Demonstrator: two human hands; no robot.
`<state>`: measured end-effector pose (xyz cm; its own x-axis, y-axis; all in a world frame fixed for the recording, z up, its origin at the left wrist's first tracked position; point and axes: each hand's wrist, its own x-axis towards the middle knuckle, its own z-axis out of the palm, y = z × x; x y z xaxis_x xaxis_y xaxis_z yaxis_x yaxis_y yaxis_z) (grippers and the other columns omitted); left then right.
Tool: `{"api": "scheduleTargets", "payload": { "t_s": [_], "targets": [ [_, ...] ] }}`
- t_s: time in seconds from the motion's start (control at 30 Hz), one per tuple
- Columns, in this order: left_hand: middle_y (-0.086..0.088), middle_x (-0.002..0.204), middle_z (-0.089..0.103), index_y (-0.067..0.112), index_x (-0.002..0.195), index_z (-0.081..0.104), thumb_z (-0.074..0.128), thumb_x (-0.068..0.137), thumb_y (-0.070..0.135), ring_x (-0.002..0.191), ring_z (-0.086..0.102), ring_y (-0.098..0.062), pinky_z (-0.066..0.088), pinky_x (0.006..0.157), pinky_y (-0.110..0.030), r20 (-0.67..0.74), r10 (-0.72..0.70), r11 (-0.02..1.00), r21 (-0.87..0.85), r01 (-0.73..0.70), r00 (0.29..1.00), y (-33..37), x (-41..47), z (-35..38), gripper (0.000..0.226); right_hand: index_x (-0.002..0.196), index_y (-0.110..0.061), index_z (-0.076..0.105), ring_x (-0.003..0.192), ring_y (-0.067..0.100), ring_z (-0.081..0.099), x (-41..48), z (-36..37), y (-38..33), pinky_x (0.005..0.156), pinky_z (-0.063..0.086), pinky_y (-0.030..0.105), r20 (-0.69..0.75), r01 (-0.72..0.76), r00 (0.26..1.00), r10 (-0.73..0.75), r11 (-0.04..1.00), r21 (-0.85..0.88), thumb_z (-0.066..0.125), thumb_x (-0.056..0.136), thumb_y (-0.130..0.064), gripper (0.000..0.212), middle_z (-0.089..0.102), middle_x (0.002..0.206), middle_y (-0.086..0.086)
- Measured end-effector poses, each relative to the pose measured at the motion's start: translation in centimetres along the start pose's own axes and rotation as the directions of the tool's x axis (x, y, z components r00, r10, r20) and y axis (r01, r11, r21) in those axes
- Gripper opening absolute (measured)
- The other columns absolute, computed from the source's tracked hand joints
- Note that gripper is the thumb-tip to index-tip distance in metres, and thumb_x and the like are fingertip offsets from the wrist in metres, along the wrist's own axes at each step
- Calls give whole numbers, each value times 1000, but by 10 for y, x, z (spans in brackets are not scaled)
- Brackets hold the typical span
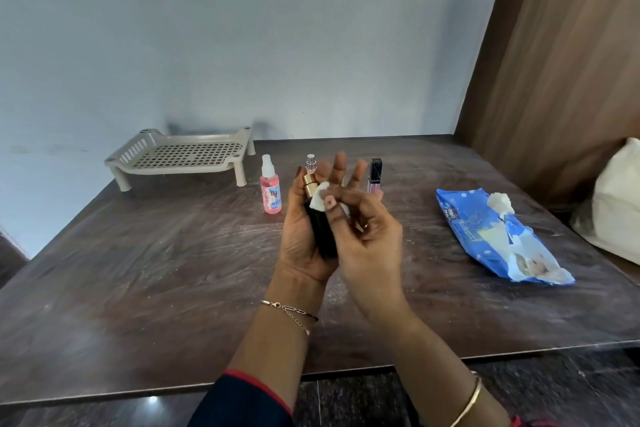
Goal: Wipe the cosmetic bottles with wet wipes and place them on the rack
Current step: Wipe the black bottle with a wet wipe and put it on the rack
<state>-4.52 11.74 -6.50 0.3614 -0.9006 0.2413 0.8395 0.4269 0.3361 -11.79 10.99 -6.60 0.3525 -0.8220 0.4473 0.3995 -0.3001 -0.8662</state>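
My left hand (304,239) holds a black bottle (322,236) with a gold collar, tilted, above the table's middle. My right hand (367,236) presses a small white wet wipe (319,198) against the bottle's upper part. Behind my hands stand a pink spray bottle (270,189), a small clear bottle (311,164) partly hidden by my fingers, and a slim lip-gloss tube (374,175) with a black cap. The beige perforated rack (183,154) stands at the back left with nothing on it.
A blue wet-wipe pack (498,239) lies at the right with a wipe sticking out of its opening. A cream cloth bundle (616,201) sits at the far right edge. The dark wooden table (138,270) meets a blue wall behind and a wooden panel on the right.
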Motion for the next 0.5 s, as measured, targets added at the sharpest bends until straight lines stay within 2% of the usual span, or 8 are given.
{"api": "scheduleTargets", "payload": {
  "t_s": [0.03,0.1,0.2,0.27,0.33,0.4,0.47,0.5],
  "targets": [
    [5,105,68,23,76,69,53,85,47,123,54,-22,36,107,-55,-12,0,1000,2,0,1000,0,1,0,30,93,-6,72,99,14,67,0,1,2,88,52,27,9,21,1000,-21,999,-44,68,84,-3,11,72,99,3],
    [5,102,69,22,72,66,54,84,49,121,56,-21,40,104,-54,-43,12,1000,10,-12,999,2,1,-1,32,90,-6,72,94,13,69,-1,-1,4,83,53,24,22,-27,999,28,998,-56,70,81,-1,10,73,95,3],
    [4,98,71,21,68,67,52,85,51,109,63,-19,46,99,-48,-73,50,997,55,-46,996,9,3,-5,38,84,-7,71,85,11,70,-10,-9,3,76,52,18,54,-175,984,172,984,46,70,80,3,11,74,87,3],
    [1,95,71,17,71,70,48,89,50,102,66,-19,43,100,-47,-88,91,988,137,-78,992,12,5,-8,44,84,-7,69,87,12,70,-19,-15,4,81,53,23,79,-260,965,252,960,108,69,80,4,11,74,88,5],
    [-3,91,72,10,79,72,41,94,51,94,67,-19,43,98,-44,-135,135,966,240,-100,982,12,8,-9,53,84,-6,67,88,14,69,-23,-18,5,86,53,28,80,-316,948,307,935,162,68,80,4,10,73,89,7],
    [-6,91,71,4,93,69,36,94,56,88,65,-21,48,88,-37,-215,202,917,384,-107,956,6,10,-5,62,85,-4,66,84,15,68,-21,-19,6,83,54,26,39,-331,943,331,917,225,66,81,4,9,72,87,10],
    [-5,100,71,5,109,67,36,84,66,87,64,-20,48,78,-32,-255,283,814,574,-91,925,-1,7,2,72,86,-2,65,81,15,67,-18,-18,7,77,55,23,-13,-333,934,356,886,321,65,82,5,8,70,85,11],
    [-3,104,71,11,113,66,36,79,69,89,65,-19,49,78,-32,-249,307,751,657,-73,918,-6,3,3,74,87,-2,64,80,15,66,-16,-17,7,74,55,22,-34,-332,928,371,866,374,64,82,5,9,70,84,11]
  ]
}}
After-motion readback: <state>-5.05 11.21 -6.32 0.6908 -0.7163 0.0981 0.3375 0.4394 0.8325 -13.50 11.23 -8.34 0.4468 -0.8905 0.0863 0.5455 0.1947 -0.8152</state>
